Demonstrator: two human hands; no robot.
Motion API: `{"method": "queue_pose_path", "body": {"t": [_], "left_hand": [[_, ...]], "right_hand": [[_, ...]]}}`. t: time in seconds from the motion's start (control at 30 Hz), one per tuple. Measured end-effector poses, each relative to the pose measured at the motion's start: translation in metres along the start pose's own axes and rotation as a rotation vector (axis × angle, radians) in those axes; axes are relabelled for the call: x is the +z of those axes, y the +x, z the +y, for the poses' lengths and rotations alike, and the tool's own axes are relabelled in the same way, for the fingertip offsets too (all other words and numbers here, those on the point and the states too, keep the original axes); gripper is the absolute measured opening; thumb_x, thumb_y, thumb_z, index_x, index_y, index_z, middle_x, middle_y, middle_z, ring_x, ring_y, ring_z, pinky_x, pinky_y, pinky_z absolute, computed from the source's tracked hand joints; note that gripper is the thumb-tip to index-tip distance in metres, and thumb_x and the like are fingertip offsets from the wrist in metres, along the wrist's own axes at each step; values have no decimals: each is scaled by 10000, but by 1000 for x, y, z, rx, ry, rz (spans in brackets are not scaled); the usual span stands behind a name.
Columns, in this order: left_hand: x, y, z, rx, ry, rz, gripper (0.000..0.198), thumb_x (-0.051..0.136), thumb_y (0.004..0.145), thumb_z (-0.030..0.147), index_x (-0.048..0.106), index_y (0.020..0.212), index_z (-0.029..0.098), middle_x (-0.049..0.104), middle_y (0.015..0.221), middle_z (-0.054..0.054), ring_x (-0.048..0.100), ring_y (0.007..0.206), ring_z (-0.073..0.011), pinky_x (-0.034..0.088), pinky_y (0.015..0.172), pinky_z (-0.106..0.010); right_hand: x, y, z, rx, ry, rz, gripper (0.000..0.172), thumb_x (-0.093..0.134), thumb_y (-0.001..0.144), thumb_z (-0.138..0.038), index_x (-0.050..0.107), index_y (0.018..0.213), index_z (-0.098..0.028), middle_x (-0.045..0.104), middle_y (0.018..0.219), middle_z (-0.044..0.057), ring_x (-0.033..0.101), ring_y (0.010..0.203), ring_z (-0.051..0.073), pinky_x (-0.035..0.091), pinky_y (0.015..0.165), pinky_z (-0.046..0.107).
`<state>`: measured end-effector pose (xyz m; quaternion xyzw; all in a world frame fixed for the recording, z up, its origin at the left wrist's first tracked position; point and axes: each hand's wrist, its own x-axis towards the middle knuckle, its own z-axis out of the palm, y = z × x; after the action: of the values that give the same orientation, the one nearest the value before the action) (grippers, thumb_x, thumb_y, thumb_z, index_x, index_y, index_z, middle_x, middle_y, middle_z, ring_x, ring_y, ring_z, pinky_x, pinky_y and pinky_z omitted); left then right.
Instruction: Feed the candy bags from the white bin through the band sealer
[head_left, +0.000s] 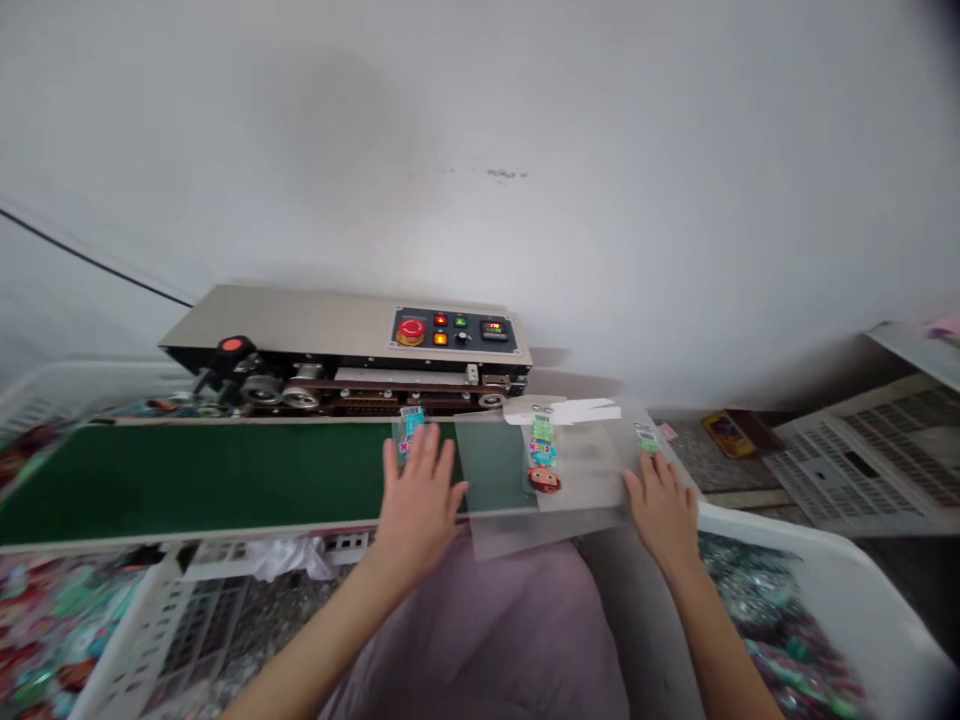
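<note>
My left hand [421,495] lies with spread fingers over a small clear packet with a blue label [412,424] on the green conveyor belt [225,475], at the sealing machine's front edge. A second packet, with a green top and a cartoon face [543,452], lies untouched on the translucent sheet [487,515] between my hands. On the right, my right hand [664,508] rests with its fingers apart, fingertips at the lower end of a packet with a green label [646,437]. My hands partly cover the two outer packets.
The sealing machine [300,325] with lit buttons and a red knob stands behind the belt. White baskets of packets [142,630] sit at the lower left, and a white tub [847,580] of packets at the right. A white crate [870,455] stands farther right.
</note>
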<state>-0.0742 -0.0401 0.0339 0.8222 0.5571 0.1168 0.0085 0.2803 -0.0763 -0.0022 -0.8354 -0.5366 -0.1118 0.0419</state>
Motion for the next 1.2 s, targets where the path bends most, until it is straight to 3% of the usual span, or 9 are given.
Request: {"method": "queue_pose_path", "body": {"t": [0.1,0.23,0.37,0.5,0.7,0.9,1.03,1.2], "left_hand": [[-1,22,30,211,-116,-69,508,281,1061,365,511,1447,128,409,1582,-145,313,1499,-296,224,1207,-616],[18,56,61,471,-168,-134,502,261,1066,309,402,1518,143,317,1634,-112,251,1524,-275,225,1213,-593],[42,65,62,495,-124,-131,521,212,1075,357,348,1549,190,300,1642,-91,237,1529,-269,203,1194,-658],[50,53,54,399,-86,-53,532,222,1070,390,355,1550,203,321,1634,-86,265,1518,-284,145,1196,-693],[42,35,39,258,-41,-23,518,274,1057,376,410,1528,210,350,1620,-80,265,1516,-305,117,1202,-691],[27,19,-1,147,6,-47,513,288,1046,344,434,1514,194,380,1602,-89,284,1508,-321,111,1187,-712],[18,-16,-35,54,63,27,519,296,1028,313,489,1478,141,389,1584,-159,313,1491,-357,130,1169,-724],[18,-81,-68,3,46,102,511,324,1012,310,525,1452,147,439,1549,-179,360,1470,-352,168,1174,-687]], "right_hand": [[0,-8,-22,-66,0,-9,642,190,1034,-454,506,1459,-92,435,1555,185,416,1388,353,330,1121,542],[-17,-11,-51,-133,119,-74,563,249,1037,-465,558,1430,-207,472,1548,99,488,1292,333,411,1029,526],[-21,-3,-50,-117,216,-70,485,288,1038,-390,618,1365,-250,539,1498,57,531,1199,282,442,971,449],[-21,-6,-59,-201,125,-3,455,374,998,-253,597,1388,-183,544,1489,91,533,1110,286,427,940,428],[-36,-18,-115,-276,116,-42,446,422,982,-208,585,1397,-204,524,1505,86,509,1142,298,420,906,424],[-42,-22,-154,-339,195,-57,446,452,976,-197,566,1408,-208,488,1535,84,494,1133,282,414,919,418],[-43,-24,-167,-353,247,-57,434,432,981,-194,575,1391,-200,495,1525,94,488,1107,296,412,897,436],[-46,-27,-181,-382,273,-97,436,426,976,-189,564,1390,-188,468,1534,129,481,1108,313,392,914,453]]}}
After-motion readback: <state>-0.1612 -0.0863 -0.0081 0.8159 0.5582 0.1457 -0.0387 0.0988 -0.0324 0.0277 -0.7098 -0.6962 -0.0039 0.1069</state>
